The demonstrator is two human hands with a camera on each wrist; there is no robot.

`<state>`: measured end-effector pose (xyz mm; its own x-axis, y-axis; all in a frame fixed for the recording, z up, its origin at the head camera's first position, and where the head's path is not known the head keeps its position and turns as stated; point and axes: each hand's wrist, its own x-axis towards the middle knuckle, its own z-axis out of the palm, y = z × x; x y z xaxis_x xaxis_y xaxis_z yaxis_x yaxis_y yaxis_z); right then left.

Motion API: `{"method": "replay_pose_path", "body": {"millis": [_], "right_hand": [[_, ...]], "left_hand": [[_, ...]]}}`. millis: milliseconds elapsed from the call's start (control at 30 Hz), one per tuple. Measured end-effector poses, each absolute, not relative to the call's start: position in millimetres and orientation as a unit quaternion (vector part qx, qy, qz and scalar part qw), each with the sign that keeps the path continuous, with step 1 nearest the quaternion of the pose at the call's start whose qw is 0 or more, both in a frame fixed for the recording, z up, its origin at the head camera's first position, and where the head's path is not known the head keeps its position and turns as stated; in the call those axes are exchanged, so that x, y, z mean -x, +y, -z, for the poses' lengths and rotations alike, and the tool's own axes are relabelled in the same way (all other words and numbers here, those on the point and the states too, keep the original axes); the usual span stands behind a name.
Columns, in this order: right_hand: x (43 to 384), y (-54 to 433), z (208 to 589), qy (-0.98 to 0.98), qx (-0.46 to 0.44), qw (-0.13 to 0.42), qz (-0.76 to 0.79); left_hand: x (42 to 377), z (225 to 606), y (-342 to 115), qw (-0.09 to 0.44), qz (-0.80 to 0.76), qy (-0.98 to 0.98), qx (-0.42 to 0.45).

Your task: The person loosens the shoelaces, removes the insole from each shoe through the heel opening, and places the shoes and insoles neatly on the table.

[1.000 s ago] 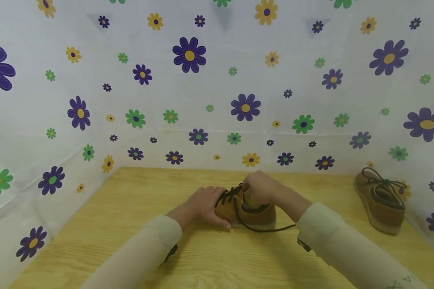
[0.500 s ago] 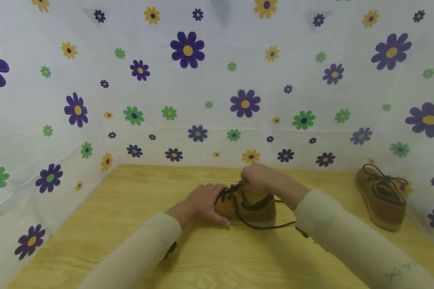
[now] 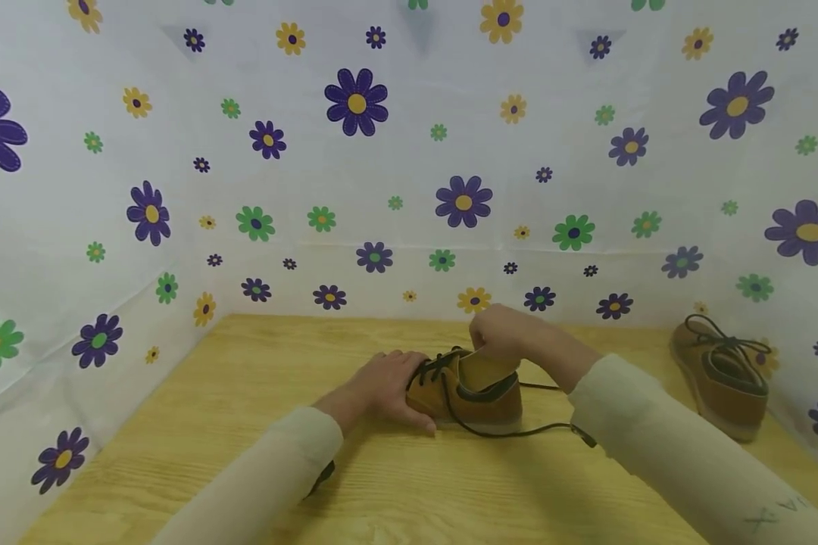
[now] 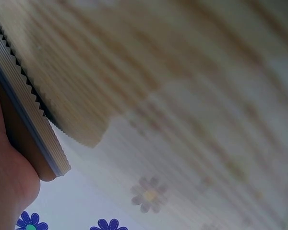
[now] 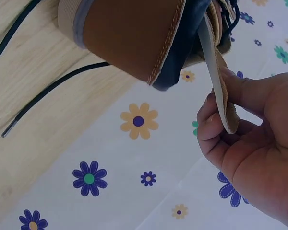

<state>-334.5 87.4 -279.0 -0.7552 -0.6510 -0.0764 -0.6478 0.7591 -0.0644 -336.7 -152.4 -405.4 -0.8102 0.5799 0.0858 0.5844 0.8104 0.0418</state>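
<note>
A brown lace-up shoe (image 3: 487, 411) with a dark collar sits on the wooden table, toe to the left. My left hand (image 3: 385, 384) holds its toe, fingers over the far side and thumb along the near side. In the left wrist view that hand (image 4: 12, 177) lies against the shoe's ridged sole edge (image 4: 33, 91). Above the heel, my right hand (image 3: 507, 333) pinches the end of a thin tan insole (image 3: 484, 369), whose other end is hidden inside the shoe. The right wrist view shows the insole (image 5: 213, 72) between thumb and fingers, pale on one face.
A matching shoe (image 3: 729, 390) with its lace tied in a bow stands at the right. Loose dark lace ends (image 3: 518, 434) trail right from the held shoe, under my right forearm. White flowered cloth (image 3: 409, 174) walls the wooden table (image 3: 245, 484) at the back and sides.
My right hand has drawn back up and right from the shoe's opening, and more of the insole shows above the collar. My left hand stays on the toe.
</note>
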Motion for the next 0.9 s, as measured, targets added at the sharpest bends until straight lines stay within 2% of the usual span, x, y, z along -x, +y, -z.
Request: {"method": "replay_pose_path", "body": {"millis": [533,900], "right_hand": [[339,108,276,0.95,0.297,0.091,0.018],[339,119,271,0.946,0.301,0.121,0.008]], "left_hand": [[338,409,-153,0.02,0.027,-0.953,0.302],[337,409,-151,0.024,0.019,-0.953,0.301]]}}
